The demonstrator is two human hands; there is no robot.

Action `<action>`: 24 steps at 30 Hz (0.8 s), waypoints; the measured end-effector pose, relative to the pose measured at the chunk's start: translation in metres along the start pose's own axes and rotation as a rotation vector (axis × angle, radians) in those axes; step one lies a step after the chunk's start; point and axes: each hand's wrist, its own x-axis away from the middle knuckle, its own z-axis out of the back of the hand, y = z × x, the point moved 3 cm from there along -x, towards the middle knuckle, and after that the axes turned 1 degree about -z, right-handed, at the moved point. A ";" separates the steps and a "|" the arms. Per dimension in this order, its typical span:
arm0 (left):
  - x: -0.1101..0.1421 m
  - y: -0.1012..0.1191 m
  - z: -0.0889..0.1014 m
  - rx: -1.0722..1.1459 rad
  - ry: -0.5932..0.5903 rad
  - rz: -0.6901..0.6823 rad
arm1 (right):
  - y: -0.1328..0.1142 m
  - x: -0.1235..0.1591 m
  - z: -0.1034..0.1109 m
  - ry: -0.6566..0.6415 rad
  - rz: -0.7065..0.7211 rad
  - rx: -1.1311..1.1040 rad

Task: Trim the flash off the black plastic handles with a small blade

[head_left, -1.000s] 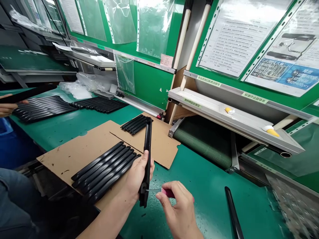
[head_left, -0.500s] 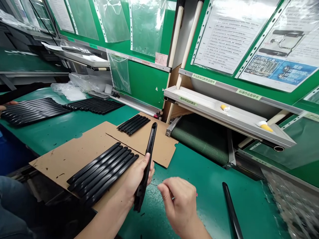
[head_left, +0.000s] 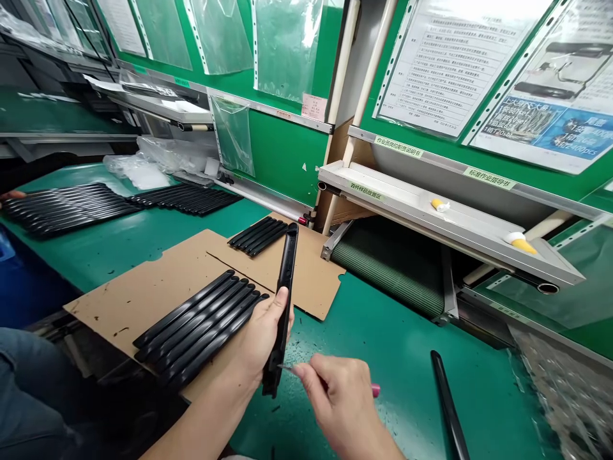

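Head view. The left hand (head_left: 265, 335) is closed around a black plastic bar (head_left: 285, 281), holding it upright over the edge of a cardboard sheet (head_left: 143, 281), with the bar's lower end hanging below the fingers. The right hand (head_left: 341, 402) is pinching a small knife (head_left: 376, 390) with a pink handle, its thin blade pointing left and its tip sitting just beside the bar's lower end; whether they are touching cannot be told. A row of black bars (head_left: 201, 326) is lying side by side on the cardboard sheet near the left hand, and a smaller group of bars (head_left: 258, 236) is lying on the sheet's far part. A single bar (head_left: 447, 409) is resting on the green desk (head_left: 397, 358) to the right. Two long rows of bars (head_left: 67, 207) are lying farther along the desk, where a co-worker's fingers (head_left: 8, 195) are showing at the left edge. A metal shelf (head_left: 431, 214) is carrying small yellow items above a green conveyor belt (head_left: 387, 268).
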 end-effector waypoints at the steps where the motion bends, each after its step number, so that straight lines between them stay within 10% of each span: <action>1: 0.000 0.002 0.000 -0.007 0.019 -0.030 | -0.002 0.002 -0.003 -0.164 -0.057 -0.145; 4: -0.002 0.008 -0.001 0.019 0.047 -0.074 | -0.013 0.009 -0.010 -0.558 -0.103 -0.554; 10: -0.004 0.010 -0.001 0.086 0.026 -0.022 | 0.001 -0.001 0.008 0.075 -0.060 -0.295; 24: 0.010 -0.011 -0.017 0.100 -0.117 0.121 | -0.006 -0.022 0.017 0.608 0.169 0.073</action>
